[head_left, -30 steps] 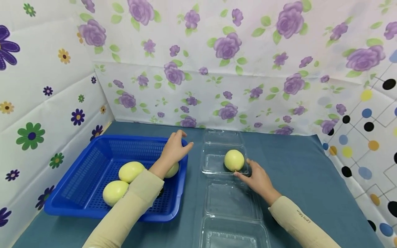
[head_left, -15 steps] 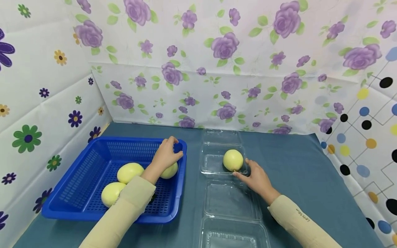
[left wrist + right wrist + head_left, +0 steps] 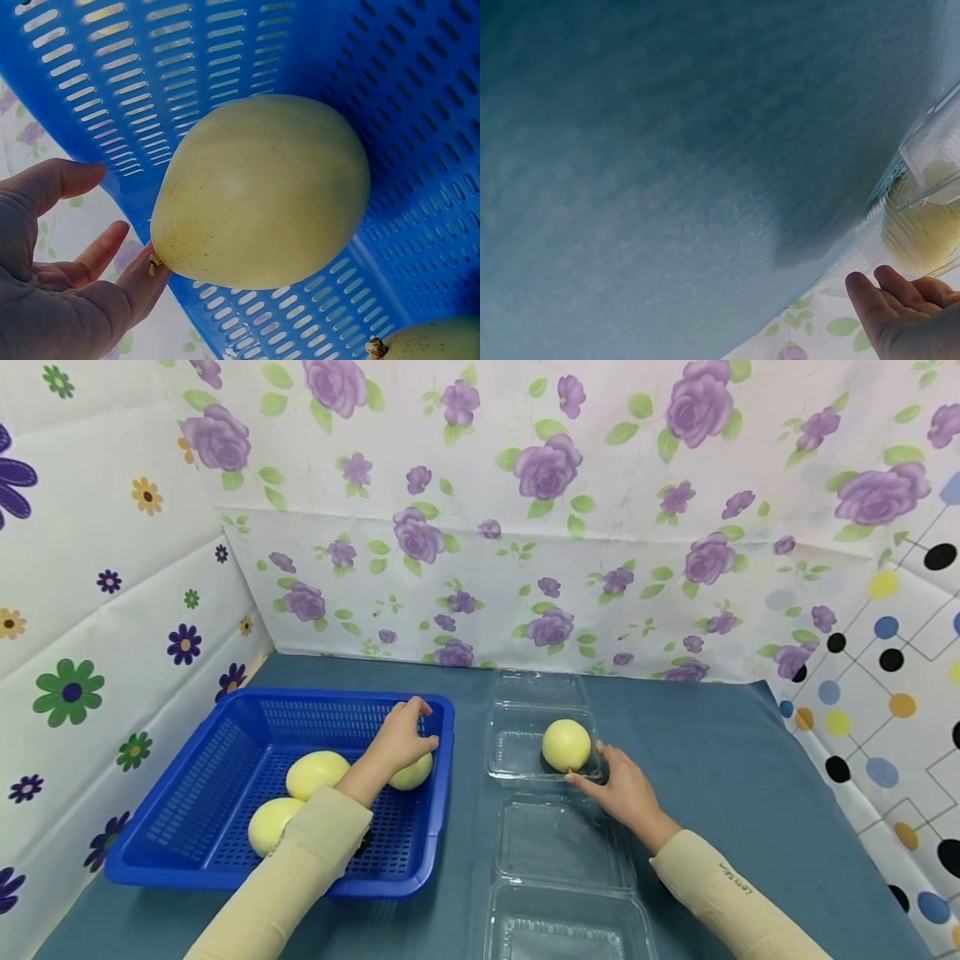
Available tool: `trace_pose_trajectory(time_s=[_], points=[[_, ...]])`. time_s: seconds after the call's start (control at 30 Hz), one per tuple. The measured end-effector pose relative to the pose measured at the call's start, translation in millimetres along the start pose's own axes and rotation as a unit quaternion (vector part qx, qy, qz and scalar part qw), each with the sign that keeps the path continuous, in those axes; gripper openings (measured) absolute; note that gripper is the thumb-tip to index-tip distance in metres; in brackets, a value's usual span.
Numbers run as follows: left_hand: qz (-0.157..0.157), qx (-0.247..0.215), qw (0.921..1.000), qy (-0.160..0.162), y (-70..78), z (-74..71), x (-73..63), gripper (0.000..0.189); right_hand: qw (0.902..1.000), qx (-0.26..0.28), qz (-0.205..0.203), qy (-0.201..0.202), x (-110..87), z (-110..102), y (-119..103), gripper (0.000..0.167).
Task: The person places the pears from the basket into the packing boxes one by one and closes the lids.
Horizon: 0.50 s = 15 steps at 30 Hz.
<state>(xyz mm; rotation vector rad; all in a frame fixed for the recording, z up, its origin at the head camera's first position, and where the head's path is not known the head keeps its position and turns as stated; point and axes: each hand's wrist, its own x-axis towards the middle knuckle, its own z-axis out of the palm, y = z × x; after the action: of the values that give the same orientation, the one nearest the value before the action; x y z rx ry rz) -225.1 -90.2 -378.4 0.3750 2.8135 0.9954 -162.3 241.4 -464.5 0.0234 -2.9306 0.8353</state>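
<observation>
Left of centre, holds left hand point(image 3: 397, 740) spread at yellow melon point(image 3: 412, 772) in blue basket point(image 3: 180, 814); right of centre, touches with uncurled right hand point(image 3: 626, 788) clear box point(image 3: 516, 747) containing another melon point(image 3: 566, 745).

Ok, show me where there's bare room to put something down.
Widest: the blue cloth between the clear boxes and the dotted wall, beyond the right sleeve. Narrower: the strip between basket and boxes. Crowded: the basket's right end, where a fruit sits beside the left grip, and the far box's right side, with another fruit and the right grip.
</observation>
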Motion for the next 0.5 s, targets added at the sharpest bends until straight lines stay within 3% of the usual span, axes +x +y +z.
trace_pose_trajectory(time_s=[0.23,0.5], points=[[0.022,0.018,0.9995,0.011,1.1,0.9,-0.3,0.046,1.0,-0.003,0.007,-0.005,0.5,-0.8,-1.2,0.089],[0.021,0.036,0.9988,-0.026,2.6,2.8,0.4,0.052,0.9999,-0.006,0.01,-0.003,-0.1,-1.1,-2.2,0.089]])
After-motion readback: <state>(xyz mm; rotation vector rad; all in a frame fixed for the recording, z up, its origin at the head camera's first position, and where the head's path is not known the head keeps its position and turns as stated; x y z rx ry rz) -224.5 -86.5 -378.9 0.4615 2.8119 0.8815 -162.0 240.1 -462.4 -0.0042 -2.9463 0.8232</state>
